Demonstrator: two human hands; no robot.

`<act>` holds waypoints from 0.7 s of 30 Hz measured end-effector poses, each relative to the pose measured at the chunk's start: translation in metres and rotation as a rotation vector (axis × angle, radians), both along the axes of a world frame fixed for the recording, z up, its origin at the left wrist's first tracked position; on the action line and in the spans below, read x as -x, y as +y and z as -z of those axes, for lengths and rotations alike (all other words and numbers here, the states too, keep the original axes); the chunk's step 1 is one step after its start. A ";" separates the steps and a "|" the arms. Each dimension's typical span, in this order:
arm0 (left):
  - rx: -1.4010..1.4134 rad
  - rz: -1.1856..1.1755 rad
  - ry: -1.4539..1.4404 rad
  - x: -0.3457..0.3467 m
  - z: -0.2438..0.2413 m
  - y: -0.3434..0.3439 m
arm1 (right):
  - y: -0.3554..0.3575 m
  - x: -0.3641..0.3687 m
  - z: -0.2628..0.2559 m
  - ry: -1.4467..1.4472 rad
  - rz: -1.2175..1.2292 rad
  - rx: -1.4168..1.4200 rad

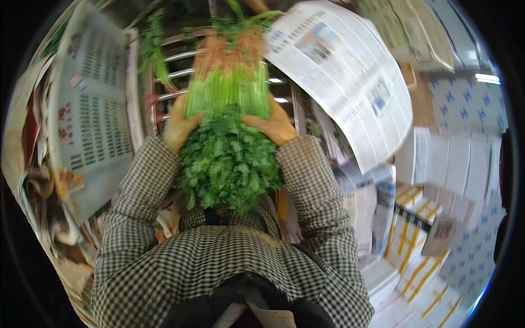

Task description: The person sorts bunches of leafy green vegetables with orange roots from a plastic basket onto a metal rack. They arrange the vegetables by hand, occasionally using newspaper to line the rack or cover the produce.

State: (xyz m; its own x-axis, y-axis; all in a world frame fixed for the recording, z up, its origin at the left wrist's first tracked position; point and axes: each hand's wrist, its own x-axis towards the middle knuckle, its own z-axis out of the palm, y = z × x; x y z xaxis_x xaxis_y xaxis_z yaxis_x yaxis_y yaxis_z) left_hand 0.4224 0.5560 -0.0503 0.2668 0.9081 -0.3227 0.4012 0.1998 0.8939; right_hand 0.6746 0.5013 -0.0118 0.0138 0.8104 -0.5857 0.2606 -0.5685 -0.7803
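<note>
A thick bundle of leafy green stalks (229, 123), like celery or coriander, lies between my two hands. Its leafy tops point toward my body, and its pale stems and reddish-brown roots point away. My left hand (180, 123) grips the left side of the bundle, thumb across the stems. On the opposite side, my right hand (274, 123) presses in with its thumb over the stems too. The fingers of both hands are partly hidden by the bundle. Under it runs a rack of shiny metal bars (178, 74), and motion blurs the roots.
Loose green sprigs (156, 49) hang at the rack's left. A printed white board or box side (94, 106) stands further left. Newspaper sheets (340, 78) spread at the right, near stacked white boxes with yellow straps (410, 246). Pale crates (393, 33) stand at upper right.
</note>
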 end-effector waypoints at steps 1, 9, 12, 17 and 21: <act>-0.023 -0.046 -0.100 0.000 -0.008 -0.005 | -0.004 -0.002 -0.004 0.079 -0.010 -0.122; -0.381 0.156 0.017 0.026 -0.017 0.017 | -0.040 -0.045 -0.057 0.150 0.031 -0.246; -0.467 0.259 -0.141 -0.023 -0.055 0.022 | -0.068 -0.075 -0.090 -0.002 0.174 -0.274; -0.335 0.553 -0.542 -0.202 -0.147 -0.052 | -0.177 -0.152 -0.132 -0.139 0.473 -0.631; 0.085 0.741 -0.897 -0.320 -0.133 -0.129 | -0.290 -0.208 -0.142 -0.417 0.742 -0.573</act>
State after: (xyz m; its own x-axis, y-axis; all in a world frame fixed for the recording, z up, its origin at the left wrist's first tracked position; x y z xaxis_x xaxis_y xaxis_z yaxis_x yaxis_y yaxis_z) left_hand 0.7419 0.4266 0.0827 0.8859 0.4192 0.1986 -0.3246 0.2544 0.9110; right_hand 0.8821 0.2110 0.1300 0.7392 0.6714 0.0531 0.3084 -0.2673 -0.9129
